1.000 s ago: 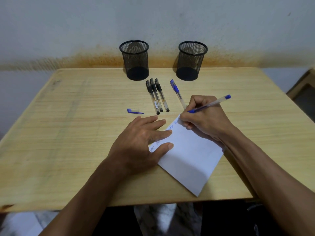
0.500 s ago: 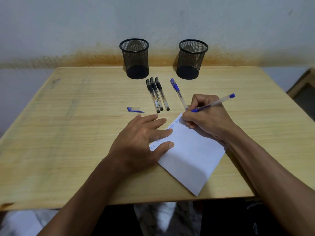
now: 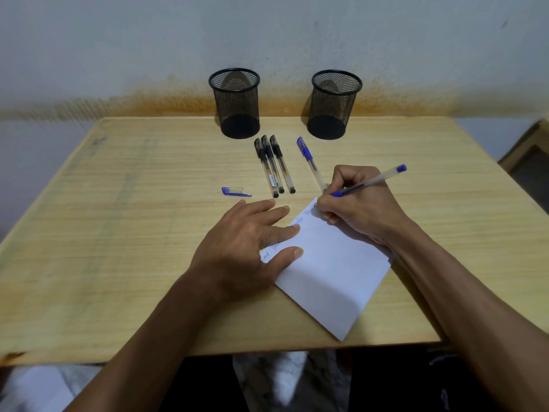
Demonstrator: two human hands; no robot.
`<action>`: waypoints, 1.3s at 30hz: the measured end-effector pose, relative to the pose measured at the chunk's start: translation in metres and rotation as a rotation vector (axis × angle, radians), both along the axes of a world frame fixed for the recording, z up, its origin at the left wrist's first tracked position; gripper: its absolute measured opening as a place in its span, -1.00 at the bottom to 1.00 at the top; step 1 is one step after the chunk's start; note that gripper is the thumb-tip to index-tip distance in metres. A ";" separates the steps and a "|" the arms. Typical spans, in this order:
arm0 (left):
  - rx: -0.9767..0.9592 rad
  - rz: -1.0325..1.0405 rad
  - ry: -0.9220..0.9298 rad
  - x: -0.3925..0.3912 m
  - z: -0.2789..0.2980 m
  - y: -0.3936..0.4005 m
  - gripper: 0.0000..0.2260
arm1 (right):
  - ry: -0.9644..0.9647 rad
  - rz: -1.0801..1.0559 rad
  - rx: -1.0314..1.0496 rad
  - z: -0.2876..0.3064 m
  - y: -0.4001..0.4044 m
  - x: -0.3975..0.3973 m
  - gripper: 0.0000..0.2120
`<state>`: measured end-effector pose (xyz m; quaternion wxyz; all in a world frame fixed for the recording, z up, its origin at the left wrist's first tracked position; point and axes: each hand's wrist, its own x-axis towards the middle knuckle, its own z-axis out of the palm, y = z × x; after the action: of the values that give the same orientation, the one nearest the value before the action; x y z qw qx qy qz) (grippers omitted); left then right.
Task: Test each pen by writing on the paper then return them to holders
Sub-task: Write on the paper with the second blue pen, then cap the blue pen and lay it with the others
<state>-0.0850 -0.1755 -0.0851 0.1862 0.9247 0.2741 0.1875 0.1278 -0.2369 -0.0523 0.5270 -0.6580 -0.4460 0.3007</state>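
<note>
My right hand [image 3: 361, 205] grips a blue pen [image 3: 375, 179], its tip on the far corner of the white paper [image 3: 329, 272], where several blue words run along the edge. My left hand [image 3: 246, 248] lies flat, fingers spread, pressing the paper's left edge. Three black pens [image 3: 274, 168] lie side by side beyond my left hand. A capped blue pen [image 3: 310, 162] lies to their right, its lower end hidden behind my right hand. A loose blue pen cap [image 3: 235, 191] lies to the left. Two black mesh holders [image 3: 236, 104] [image 3: 332, 104] stand at the table's far edge.
The wooden table [image 3: 104, 233] stands against a pale wall with a rust-coloured stain along its base. A piece of wooden furniture [image 3: 531, 162] shows at the far right. The paper's near corner reaches the table's front edge.
My right hand has crept slightly right and away along the paper's edge while writing. My left hand stays on the paper.
</note>
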 end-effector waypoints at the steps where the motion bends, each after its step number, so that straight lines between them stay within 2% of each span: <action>1: -0.003 0.001 -0.001 0.000 0.000 0.000 -0.52 | 0.004 -0.015 0.005 0.000 0.000 0.000 -0.81; 9: -0.015 0.013 -0.012 0.000 0.001 -0.001 -0.54 | 0.040 -0.023 -0.002 0.004 -0.002 -0.003 -0.81; 14: -0.015 -0.003 -0.001 -0.001 0.002 -0.002 -0.57 | 0.391 -0.070 0.034 0.010 -0.006 0.007 -0.75; 17: -0.033 0.028 -0.194 -0.002 0.010 -0.006 -0.63 | 0.380 -0.150 0.095 0.018 -0.014 0.012 -0.77; 20: 0.046 0.211 -0.369 -0.002 0.021 -0.004 -0.73 | 0.273 -0.179 0.134 0.028 -0.025 0.012 -0.76; 22: 0.109 0.339 -0.318 -0.003 0.025 0.006 -0.72 | 0.238 -0.162 0.128 0.031 -0.033 0.010 -0.79; 24: 0.060 0.430 -0.158 -0.004 0.028 0.022 -0.66 | 0.223 -0.117 0.084 0.031 -0.040 0.006 -0.85; 27: 0.056 0.454 0.026 -0.007 0.023 0.036 -0.77 | 0.192 -0.074 0.050 0.032 -0.048 -0.001 -0.85; 29: 0.079 0.452 0.042 -0.008 0.022 0.034 -0.75 | 0.202 -0.091 0.069 0.032 -0.052 -0.006 -0.85; 31: 0.105 0.452 -0.011 -0.008 0.020 0.031 -0.75 | 0.221 -0.111 0.095 0.032 -0.056 -0.008 -0.86; 34: 0.084 0.461 -0.063 -0.009 0.022 0.030 -0.86 | 0.292 -0.146 0.143 0.033 -0.062 -0.008 -0.86; 36: 0.009 0.490 -0.158 -0.007 0.028 0.025 -0.93 | 0.326 -0.183 0.180 0.035 -0.064 -0.005 -0.85; 39: -0.205 0.530 -0.356 -0.003 0.043 0.010 -0.90 | 0.304 -0.181 0.199 0.042 -0.066 -0.006 -0.86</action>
<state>-0.0885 -0.1651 -0.0424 0.2678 0.7503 0.4857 0.3596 0.1219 -0.3027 -0.0100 0.6755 -0.5870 -0.3279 0.3025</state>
